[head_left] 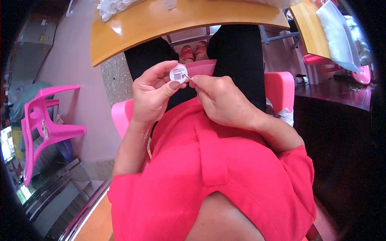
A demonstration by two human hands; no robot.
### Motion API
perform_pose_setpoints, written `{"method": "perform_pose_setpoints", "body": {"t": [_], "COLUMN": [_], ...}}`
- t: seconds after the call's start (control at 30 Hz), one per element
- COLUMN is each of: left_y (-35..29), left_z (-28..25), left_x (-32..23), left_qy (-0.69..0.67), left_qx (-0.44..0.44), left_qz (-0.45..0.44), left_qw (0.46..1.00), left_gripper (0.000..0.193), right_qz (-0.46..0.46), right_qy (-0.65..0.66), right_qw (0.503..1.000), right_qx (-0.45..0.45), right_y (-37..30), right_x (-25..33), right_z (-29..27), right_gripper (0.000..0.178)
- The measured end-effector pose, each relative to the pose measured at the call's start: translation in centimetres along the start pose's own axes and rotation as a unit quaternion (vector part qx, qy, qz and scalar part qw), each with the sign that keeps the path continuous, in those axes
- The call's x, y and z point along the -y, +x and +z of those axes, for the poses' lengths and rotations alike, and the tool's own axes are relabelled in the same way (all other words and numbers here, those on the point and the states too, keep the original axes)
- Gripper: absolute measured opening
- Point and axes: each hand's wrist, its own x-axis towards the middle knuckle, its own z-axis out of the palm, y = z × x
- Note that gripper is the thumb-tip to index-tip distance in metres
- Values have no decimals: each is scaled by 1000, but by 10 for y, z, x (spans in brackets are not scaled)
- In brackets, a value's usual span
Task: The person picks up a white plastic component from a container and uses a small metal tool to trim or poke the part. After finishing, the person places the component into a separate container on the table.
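Between the thumb and fingers of my left hand [155, 90] is a small round white plastic piece [175, 76], its face with a squarish recess turned up toward me. My right hand [225, 98] pinches a thin, pointed tool [187, 76], and its tip meets the right side of the white piece. Most of the tool is hidden by my fingers, so I cannot tell its exact kind. Both hands are held over my lap, just short of the table edge.
Ahead is a yellow wooden table [193, 18] with a pile of small white pieces [114, 7] at its far left. A pink plastic chair [48, 116] stands at the left. Far right, a clear bag of white pieces [335, 34] lies over another wooden surface [309, 30].
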Motion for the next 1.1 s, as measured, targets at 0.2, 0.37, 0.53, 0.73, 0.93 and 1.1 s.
{"method": "perform_pose_setpoints", "body": {"t": [0.2, 0.37, 0.53, 0.73, 0.93, 1.1], "left_y": [0, 0, 0, -1, -6, -7], "left_z": [1, 3, 1, -1, 5, 10], "left_x": [-1, -2, -2, -2, -5, -1], "left_qy": [12, 27, 28, 27, 95, 151], "left_qx": [0, 2, 3, 9, -6, 0], "left_qz": [5, -2, -3, -11, -25, -19], "left_qw": [1000, 1000, 1000, 1000, 995, 988], "left_gripper": [39, 38, 38, 37, 35, 31], "right_qz": [33, 17, -1, -68, -113, -130], "right_qy": [11, 32, 23, -53, -243, -488], "right_qw": [999, 999, 1000, 996, 963, 861], "right_qx": [5, -11, -8, -5, 19, 56], "right_y": [4, 4, 3, 0, -2, -6], "right_x": [1, -4, -6, -11, -3, 14], "right_z": [2, 7, 7, 11, 8, 3], "right_gripper": [10, 9, 6, 10, 13, 15]}}
